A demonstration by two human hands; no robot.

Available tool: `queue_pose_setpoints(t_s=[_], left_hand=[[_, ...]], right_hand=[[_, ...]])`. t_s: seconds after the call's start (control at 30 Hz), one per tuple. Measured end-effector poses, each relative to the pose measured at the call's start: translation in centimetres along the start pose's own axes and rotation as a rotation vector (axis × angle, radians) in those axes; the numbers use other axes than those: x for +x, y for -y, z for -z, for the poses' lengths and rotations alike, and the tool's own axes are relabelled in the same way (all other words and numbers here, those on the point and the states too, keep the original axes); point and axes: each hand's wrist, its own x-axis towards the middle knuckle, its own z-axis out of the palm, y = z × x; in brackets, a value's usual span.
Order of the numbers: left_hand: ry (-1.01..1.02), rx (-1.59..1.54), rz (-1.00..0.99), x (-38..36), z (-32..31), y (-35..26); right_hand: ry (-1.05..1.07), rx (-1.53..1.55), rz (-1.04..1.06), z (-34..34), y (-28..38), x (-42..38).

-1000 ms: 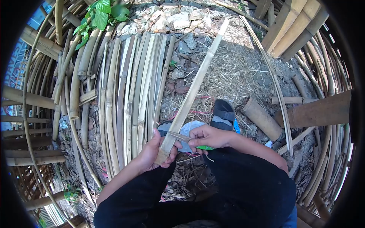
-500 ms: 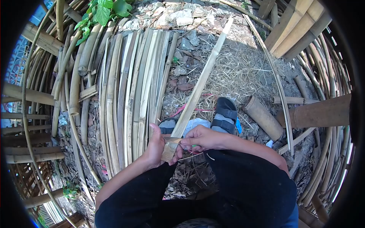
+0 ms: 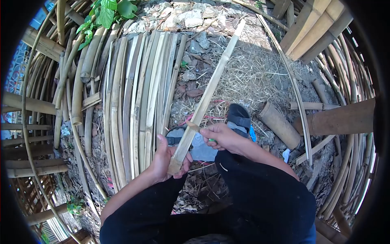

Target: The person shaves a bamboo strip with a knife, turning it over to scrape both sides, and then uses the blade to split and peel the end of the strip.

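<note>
Split-bamboo slat slants just R of the bamboo-strip row. L hand: grip clamped round slat's near end, thumb up, prob. to steady it; R hand: grip closed on knife, blade across slat, prob. for control.

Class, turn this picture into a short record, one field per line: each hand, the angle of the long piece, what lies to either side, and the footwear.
Left hand: supports the near end of a long bamboo strip, thumb raised
Right hand: grips a small blade set across the strip
Strip angle: slants away toward the upper right
Left side: row of bamboo strips on the ground
Right side: short bamboo tube, lying down
Footwear: dark sandals
</note>
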Motion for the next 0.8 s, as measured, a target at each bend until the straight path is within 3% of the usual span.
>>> queue_pose_setpoints(t_s=[0.1,0.3,0.4,0.5,0.57,0.8], left_hand=[[0.016,-0.010,-0.011,0.1,-0.3,-0.3],[0.084,-0.302,0.086,0.0,0.2,-0.9],[0.259,-0.382,0.137,0.6,1.2,-0.4],[0.203,-0.290,0.167,0.5,0.2,-0.7],[-0.107,-0.073,0.108,0.6,-1.2,-0.4],[-0.151,-0.002,0.128,0.4,-1.4,-1.0]], right_hand=[[0.336,-0.229,0.015,-1.6,0.2,-0.5],[0.460,-0.192,0.066,-1.9,-0.1,-0.4],[0.452,-0.226,0.070,-1.8,-0.1,-0.4],[0.450,-0.232,0.089,-1.8,-0.4,-0.2],[0.447,-0.226,0.103,-2.1,-0.2,-0.4],[0.516,-0.293,0.132,-1.9,-1.2,0.2]])
